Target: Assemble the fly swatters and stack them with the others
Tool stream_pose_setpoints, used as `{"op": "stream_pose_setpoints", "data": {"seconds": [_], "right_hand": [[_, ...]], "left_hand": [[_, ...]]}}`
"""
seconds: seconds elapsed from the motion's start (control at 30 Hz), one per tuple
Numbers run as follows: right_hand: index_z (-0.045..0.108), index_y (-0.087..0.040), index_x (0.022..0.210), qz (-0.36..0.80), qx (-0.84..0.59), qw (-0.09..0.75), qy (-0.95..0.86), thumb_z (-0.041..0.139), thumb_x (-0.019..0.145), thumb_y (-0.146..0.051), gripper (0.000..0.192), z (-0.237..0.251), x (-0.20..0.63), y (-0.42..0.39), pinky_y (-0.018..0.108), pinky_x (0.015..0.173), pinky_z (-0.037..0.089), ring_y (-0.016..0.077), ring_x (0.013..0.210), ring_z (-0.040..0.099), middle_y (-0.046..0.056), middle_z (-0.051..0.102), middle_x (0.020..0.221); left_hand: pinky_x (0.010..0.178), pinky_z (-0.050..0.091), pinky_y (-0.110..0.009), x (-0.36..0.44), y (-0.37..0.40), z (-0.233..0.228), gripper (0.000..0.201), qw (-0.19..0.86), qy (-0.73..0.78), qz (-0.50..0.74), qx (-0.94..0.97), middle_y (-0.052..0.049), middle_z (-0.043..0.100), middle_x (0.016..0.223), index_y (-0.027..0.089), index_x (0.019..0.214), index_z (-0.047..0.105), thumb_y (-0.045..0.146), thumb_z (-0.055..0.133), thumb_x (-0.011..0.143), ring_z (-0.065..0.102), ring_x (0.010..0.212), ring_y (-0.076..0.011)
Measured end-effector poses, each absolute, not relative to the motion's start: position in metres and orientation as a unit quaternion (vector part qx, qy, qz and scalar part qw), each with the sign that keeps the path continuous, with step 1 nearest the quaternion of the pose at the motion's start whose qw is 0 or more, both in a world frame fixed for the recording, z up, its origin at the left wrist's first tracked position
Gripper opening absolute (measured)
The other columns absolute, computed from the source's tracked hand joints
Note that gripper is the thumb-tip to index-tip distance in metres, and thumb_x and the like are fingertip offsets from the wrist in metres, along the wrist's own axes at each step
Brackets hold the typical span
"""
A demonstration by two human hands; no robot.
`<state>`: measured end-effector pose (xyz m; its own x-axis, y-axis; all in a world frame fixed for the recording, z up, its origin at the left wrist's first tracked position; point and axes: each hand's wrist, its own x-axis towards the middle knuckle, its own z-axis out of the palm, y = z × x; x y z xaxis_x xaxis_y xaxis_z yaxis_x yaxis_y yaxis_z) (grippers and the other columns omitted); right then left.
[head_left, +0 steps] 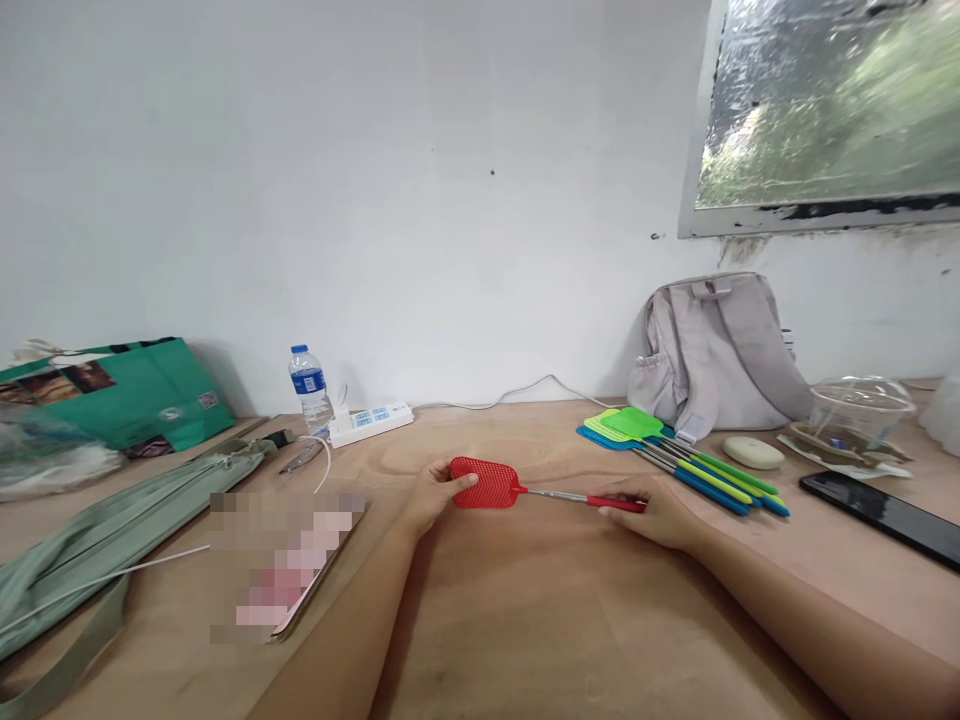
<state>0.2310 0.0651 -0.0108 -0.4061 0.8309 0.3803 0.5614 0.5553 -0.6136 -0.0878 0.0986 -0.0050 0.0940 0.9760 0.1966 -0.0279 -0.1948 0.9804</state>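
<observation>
This looks like a plain room in a home or small office, used for desk work. A wide brown wooden desk (pixel 525 620) stands against a bare white wall (pixel 375 180). A window with bumpy glass and a worn white frame (pixel 825 110) sits above the desk's far right corner. A white power strip (pixel 371 421) and a clear plastic water bottle with a blue cap (pixel 310 388) stand at the desk's back edge. A soft grey backpack (pixel 716 350) leans on the wall, and a green paper shopping bag (pixel 127 395) lies at the far left.
</observation>
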Motion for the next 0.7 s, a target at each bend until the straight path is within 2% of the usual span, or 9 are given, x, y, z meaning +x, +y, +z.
{"op": "stream_pose_setpoints", "data": {"seconds": [0.17,0.27,0.5,0.7], "right_hand": [[0.067,-0.021,0.094,0.280,-0.410,0.325,-0.805,0.056,0.072,-0.038,0.029,-0.013,0.229,0.062,0.033,0.073,0.049,0.0213,0.085,0.062,0.006,0.067,0.095],[0.067,-0.020,0.090,0.319,-0.414,0.323,-0.789,0.058,0.070,-0.042,0.031,-0.013,0.230,0.061,0.032,0.070,0.050,0.0205,0.080,0.063,0.005,0.068,0.089],[0.068,-0.019,0.085,0.384,-0.436,0.336,-0.741,0.063,0.063,-0.047,0.037,-0.018,0.227,0.059,0.030,0.065,0.050,0.0193,0.075,0.063,0.005,0.069,0.084],[0.067,-0.017,0.081,0.379,-0.441,0.343,-0.738,0.063,0.063,-0.045,0.033,-0.017,0.223,0.060,0.026,0.059,0.048,0.0167,0.068,0.062,0.004,0.069,0.075]], "left_hand": [[0.076,0.048,-0.036,-0.077,0.082,-0.001,0.042,0.580,0.428,0.435,0.539,-0.008,0.067,0.090,0.014,0.083,0.061,0.034,0.076,0.050,0.062,0.081,-0.0212],[0.079,0.047,-0.036,-0.071,0.077,-0.002,0.041,0.577,0.426,0.384,0.582,-0.008,0.066,0.094,0.015,0.085,0.063,0.030,0.077,0.049,0.061,0.088,-0.0221],[0.076,0.049,-0.035,-0.066,0.074,0.002,0.034,0.558,0.448,0.381,0.586,-0.006,0.066,0.095,0.016,0.079,0.064,0.030,0.076,0.050,0.061,0.089,-0.0229],[0.076,0.049,-0.034,-0.065,0.071,0.006,0.034,0.572,0.440,0.383,0.577,-0.006,0.067,0.092,0.016,0.079,0.064,0.029,0.076,0.050,0.061,0.087,-0.0219]]}}
